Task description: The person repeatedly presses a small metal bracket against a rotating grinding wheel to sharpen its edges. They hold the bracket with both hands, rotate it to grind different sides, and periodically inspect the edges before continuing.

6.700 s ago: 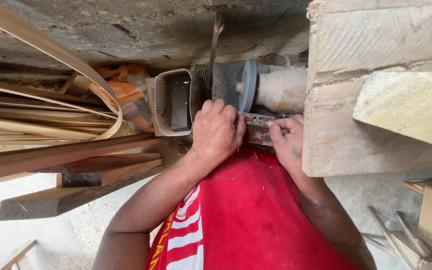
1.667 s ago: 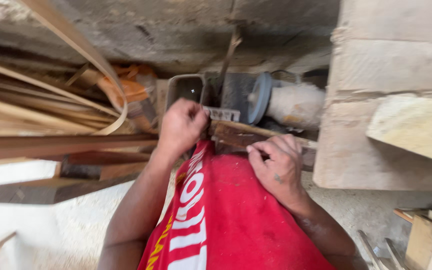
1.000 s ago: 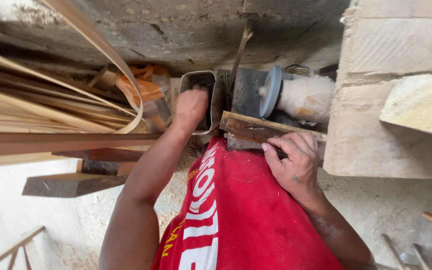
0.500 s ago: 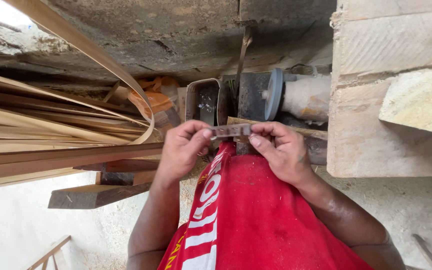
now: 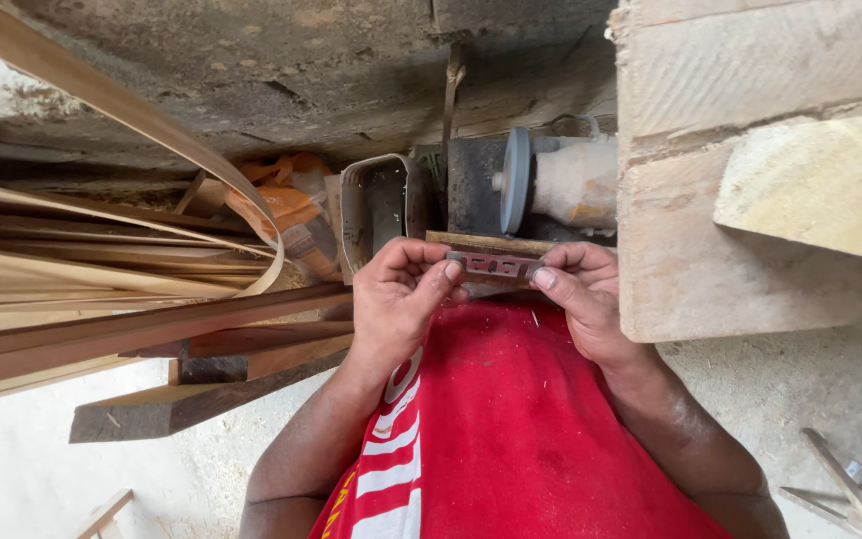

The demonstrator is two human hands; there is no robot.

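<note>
Metal strip: a small, flat grey metal strip [image 5: 494, 265] with a row of holes is held level between the two hands, just above the red cloth and in front of the machine.
Left hand: the left hand [image 5: 401, 294] is curled around the strip's left end, which is pinched between thumb and bent fingers.
Right hand: the right hand [image 5: 581, 289] is closed on the strip's right end, gripped by the fingertips [image 5: 545, 277]; the wrist lies against the wooden block beside it.
Red cloth: a red garment with white markings [image 5: 501, 429] fills the lower middle of the view, and both forearms are seen along its sides.
Wooden bar: a narrow wooden bar [image 5: 491, 243] is seen just behind the strip; whether the two touch cannot be told.
Machine: a dark motor housing with a grey round disc [image 5: 516, 180] and a pale, dust-covered body [image 5: 576, 185] is set behind the hands.
Metal chute: a rounded grey metal chute [image 5: 381, 205] with an open mouth stands just left of the disc.
Wooden block: a large pale block of sawn timber [image 5: 740, 150] is placed to the right.
Wood strips: long thin bent strips [image 5: 102, 269] and darker planks [image 5: 212, 344] are piled to the left.
Floor: a sawdust-covered floor [image 5: 780, 389] is seen at the lower corners.
</note>
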